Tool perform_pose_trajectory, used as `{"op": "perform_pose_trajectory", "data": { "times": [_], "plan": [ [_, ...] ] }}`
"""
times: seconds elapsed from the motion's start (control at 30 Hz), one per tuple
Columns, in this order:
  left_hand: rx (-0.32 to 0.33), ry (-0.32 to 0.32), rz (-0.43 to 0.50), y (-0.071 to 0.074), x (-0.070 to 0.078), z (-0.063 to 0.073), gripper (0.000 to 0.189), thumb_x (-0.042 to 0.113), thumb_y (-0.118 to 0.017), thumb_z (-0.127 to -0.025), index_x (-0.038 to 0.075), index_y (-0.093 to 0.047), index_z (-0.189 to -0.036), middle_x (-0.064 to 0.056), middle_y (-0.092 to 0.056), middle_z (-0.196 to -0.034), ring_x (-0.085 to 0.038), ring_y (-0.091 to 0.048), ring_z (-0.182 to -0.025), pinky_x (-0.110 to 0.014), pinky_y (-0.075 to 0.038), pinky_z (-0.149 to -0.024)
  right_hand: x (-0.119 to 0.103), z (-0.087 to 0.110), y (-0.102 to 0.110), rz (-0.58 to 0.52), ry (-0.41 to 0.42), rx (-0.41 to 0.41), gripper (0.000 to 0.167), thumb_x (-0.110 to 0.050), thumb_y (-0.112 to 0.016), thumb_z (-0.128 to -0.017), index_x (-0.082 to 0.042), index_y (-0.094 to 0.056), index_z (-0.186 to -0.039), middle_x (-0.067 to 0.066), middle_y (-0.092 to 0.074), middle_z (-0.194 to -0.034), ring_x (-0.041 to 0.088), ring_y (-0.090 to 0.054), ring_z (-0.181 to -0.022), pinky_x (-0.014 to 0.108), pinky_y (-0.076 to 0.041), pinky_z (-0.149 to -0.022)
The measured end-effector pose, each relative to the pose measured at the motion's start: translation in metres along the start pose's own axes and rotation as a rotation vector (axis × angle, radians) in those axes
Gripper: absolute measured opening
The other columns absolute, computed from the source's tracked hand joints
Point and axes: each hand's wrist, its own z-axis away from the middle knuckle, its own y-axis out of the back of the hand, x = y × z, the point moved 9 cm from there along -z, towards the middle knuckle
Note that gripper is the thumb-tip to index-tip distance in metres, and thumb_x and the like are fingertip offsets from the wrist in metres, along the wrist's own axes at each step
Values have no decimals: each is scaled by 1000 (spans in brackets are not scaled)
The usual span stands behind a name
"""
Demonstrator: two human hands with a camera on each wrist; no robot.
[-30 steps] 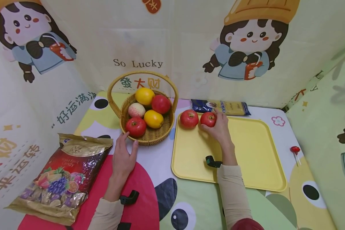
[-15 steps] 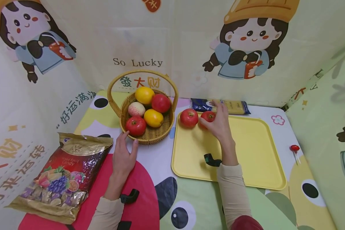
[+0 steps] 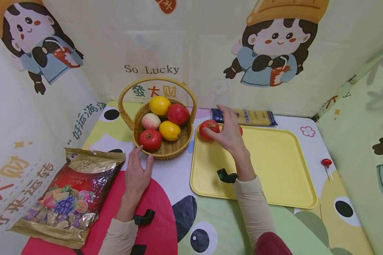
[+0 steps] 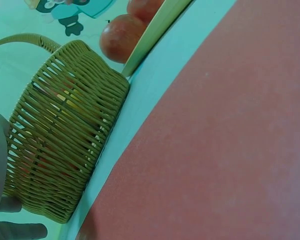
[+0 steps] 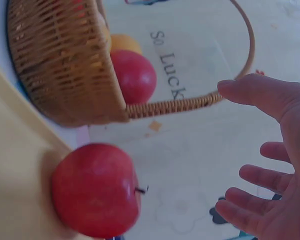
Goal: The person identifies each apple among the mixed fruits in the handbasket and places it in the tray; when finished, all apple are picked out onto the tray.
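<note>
My right hand (image 3: 231, 136) is spread above the yellow tray (image 3: 274, 170), with nothing in its fingers. One red apple (image 3: 207, 126) lies at the tray's back left corner, partly behind the thumb. A second red apple (image 3: 241, 130) beside it is mostly hidden by the hand. In the right wrist view, a gap separates the hand (image 5: 297, 145) from an apple (image 5: 95, 190). My left hand (image 3: 137, 177) rests with loose fingers at the front left rim of a wicker basket (image 3: 169, 156). Inside it are two red fruits, two yellow ones and a pale pink peach (image 3: 151, 121).
A bag of mixed fruit candy (image 3: 70, 198) lies at the left. Behind the tray is a blue and yellow pasta packet (image 3: 258, 118). A red lollipop (image 3: 326, 162) lies right of the tray. The basket's tall handle (image 3: 157, 78) arches up near the printed back wall.
My right hand has let go of the right apple, lifted off it and moved left toward the other apple. The left hand has stayed at the basket.
</note>
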Motion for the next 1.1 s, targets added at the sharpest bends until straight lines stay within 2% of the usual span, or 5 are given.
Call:
{"op": "perform_pose_trajectory", "data": {
  "times": [0.33, 0.5, 0.63, 0.83, 1.1],
  "plan": [
    [3, 18, -13, 4, -6, 1, 56, 41, -55, -100, 12, -44, -147, -15, -47, -150, -34, -49, -136, -58, -46, -105, -48, -7, -42, -4, 131, -142, 87, -36, -81, -81, -17, -35, -152, 8, -38, -153, 28, -37, -140, 51, -42, -114],
    [3, 11, -18, 3, -5, 0, 56, 41, -55, -100, 11, -44, -147, -16, -47, -149, -35, -50, -135, -58, -47, -104, -67, -12, -64, 5, 212, -193, 86, -33, -83, -80, -12, -38, -150, 12, -40, -151, 30, -41, -137, 47, -42, -114],
    [4, 2, -11, 2, -3, 0, 56, 40, -55, -100, 10, -44, -146, -17, -48, -148, -36, -50, -134, -59, -47, -103, -76, -16, -81, 4, 242, -248, 86, -35, -82, -81, -11, -38, -150, 14, -39, -152, 30, -40, -140, 47, -38, -118],
    [4, -6, -3, 1, -1, -1, 56, 40, -55, -100, 11, -45, -146, -16, -48, -149, -35, -51, -134, -58, -47, -104, -87, -22, -106, -4, 304, -303, 87, -35, -82, -81, -10, -38, -151, 10, -42, -148, 26, -43, -136, 42, -40, -117],
    [-5, 3, -17, -1, 0, -1, 56, 42, -54, -100, 11, -44, -146, -17, -47, -149, -36, -51, -133, -60, -48, -102, -98, -23, -141, 52, 306, -428, 86, -37, -81, -83, -15, -34, -153, 7, -40, -150, 24, -42, -136, 40, -40, -117]
  ]
}}
